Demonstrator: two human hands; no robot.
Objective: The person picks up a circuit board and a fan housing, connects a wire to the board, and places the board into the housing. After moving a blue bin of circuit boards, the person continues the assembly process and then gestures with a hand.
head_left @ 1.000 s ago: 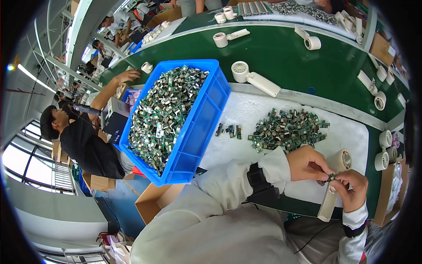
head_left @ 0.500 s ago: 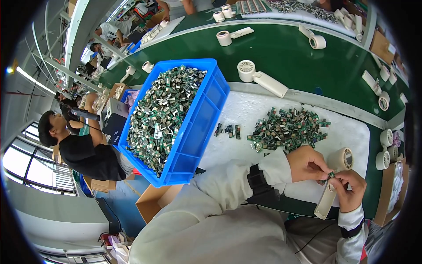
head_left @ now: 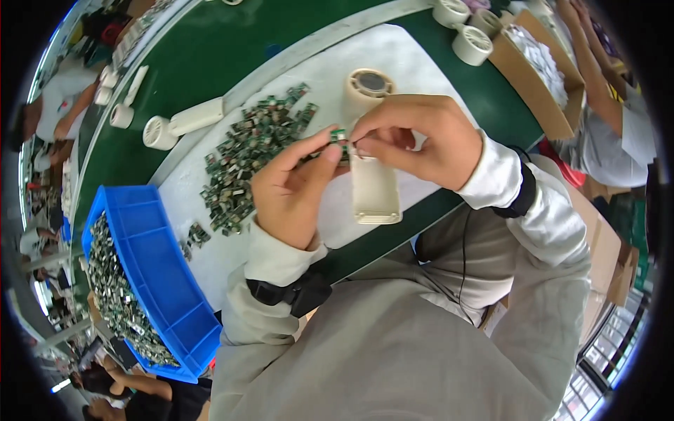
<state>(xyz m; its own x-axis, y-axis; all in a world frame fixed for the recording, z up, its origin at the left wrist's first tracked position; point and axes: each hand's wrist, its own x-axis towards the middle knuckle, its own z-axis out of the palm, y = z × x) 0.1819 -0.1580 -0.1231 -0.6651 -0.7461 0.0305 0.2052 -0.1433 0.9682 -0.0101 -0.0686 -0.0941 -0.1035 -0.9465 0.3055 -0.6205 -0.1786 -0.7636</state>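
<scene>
A small green circuit board (head_left: pixel 338 135) is pinched between the thumb and forefinger of my left hand (head_left: pixel 291 189). Close beside it, my right hand (head_left: pixel 425 140) is closed in a pinch; a thin reddish strand, perhaps a wire, shows at its fingertips, but what it grips is too small to make out. Under both hands a cream handheld fan lies on the white work mat, its round head (head_left: pixel 370 85) away from me and its hollow handle (head_left: pixel 377 195) toward me. Left of the fan spreads a pile of loose circuit boards (head_left: pixel 246 158).
A blue bin (head_left: pixel 158 263) full of circuit boards stands at the left. Another cream fan (head_left: pixel 186 123) lies beyond the pile. Several fan heads (head_left: pixel 472 45) and a cardboard box (head_left: pixel 544 77) of white pieces sit at the far right, near another person's arm (head_left: pixel 597 84).
My view has swung round to the right, so the bin and pile appear farther left. The board stays in my left fingers; my hands remain over the fan.
</scene>
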